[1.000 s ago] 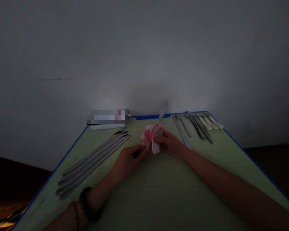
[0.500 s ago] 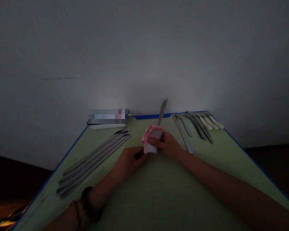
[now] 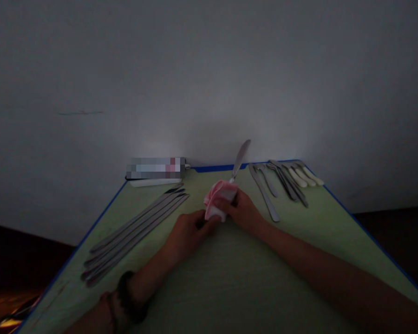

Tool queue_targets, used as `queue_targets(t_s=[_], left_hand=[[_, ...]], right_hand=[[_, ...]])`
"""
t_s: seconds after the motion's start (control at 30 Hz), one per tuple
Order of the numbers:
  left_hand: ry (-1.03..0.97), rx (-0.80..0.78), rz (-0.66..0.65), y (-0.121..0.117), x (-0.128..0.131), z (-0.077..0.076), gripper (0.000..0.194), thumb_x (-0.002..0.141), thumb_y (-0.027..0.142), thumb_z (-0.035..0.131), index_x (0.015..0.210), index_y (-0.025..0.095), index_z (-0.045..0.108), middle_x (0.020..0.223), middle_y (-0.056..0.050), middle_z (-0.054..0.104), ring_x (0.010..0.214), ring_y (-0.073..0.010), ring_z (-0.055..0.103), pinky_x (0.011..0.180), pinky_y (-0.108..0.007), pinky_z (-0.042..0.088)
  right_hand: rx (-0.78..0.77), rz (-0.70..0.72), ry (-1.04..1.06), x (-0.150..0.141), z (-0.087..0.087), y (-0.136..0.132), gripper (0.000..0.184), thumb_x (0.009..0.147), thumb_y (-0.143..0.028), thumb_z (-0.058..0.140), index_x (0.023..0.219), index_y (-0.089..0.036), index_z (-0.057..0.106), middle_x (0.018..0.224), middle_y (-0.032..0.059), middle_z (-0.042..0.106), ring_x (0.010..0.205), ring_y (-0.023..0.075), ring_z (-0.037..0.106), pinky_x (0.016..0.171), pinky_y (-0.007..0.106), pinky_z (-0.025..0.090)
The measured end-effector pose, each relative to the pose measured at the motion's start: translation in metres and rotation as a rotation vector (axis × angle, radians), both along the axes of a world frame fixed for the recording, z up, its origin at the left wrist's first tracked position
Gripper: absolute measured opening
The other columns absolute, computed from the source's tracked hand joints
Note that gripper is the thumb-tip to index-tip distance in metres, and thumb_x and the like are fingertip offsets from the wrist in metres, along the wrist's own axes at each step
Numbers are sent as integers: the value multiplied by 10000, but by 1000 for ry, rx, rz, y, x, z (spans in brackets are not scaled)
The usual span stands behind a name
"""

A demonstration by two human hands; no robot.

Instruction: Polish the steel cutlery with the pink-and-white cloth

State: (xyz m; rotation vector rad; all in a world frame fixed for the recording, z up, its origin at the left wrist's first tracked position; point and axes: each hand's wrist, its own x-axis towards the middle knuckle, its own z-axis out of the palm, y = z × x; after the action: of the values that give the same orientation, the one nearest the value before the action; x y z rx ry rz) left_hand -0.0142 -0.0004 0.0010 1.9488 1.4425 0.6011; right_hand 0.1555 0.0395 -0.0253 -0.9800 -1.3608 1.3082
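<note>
A table knife (image 3: 241, 157) points up and away, its blade bare and its handle hidden in a pink and white cloth (image 3: 220, 191). My right hand (image 3: 242, 206) is closed on the cloth, which is folded around the knife's handle. Below it, my left hand (image 3: 191, 232) pinches the lower end, where the handle's tip is covered by fingers and cloth. To the left lies a row of several table knives (image 3: 139, 227), side by side on a slant. Right of my hands, another table knife (image 3: 264, 192) lies alone beside a small spoon (image 3: 267, 180).
Farther right lie several dark-handled pieces of cutlery (image 3: 288, 182) and pieces with cream handles (image 3: 297, 177). A blurred-out device (image 3: 156, 169) stands at the back left. The green table (image 3: 230, 287) has a blue edge and meets a grey wall (image 3: 209, 69).
The knife's blade has tilted to the right, and more of its neck shows above the cloth. The cloth and both hands have shifted slightly.
</note>
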Motion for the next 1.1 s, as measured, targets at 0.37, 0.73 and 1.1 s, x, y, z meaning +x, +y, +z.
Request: queue_targets(t_s=[0.37,0.73,1.1], left_hand=[[-54,16,17,0,0,1,386,886,446,461,670,163,612,539,36,574,482,-102,483,483,-200,334],[19,52,-128,2,-5,-3,319,852,364,485,601,167,487,513,62,429,482,-81,395,465,-195,279],[-62,-2,-213,-1,-7,0,192,878,282,423,826,169,569,701,13,609,617,-123,536,571,-213,381]], right_hand=[[13,200,111,4,3,0,347,644,-268,755,954,-196,618,927,29,691,864,172,643,825,353,493],[-123,72,291,1,1,2,266,695,-350,717,896,-193,644,882,22,681,755,148,621,725,301,502],[-56,124,218,5,4,3,307,664,-306,743,925,-178,646,934,40,680,850,169,624,826,338,483]])
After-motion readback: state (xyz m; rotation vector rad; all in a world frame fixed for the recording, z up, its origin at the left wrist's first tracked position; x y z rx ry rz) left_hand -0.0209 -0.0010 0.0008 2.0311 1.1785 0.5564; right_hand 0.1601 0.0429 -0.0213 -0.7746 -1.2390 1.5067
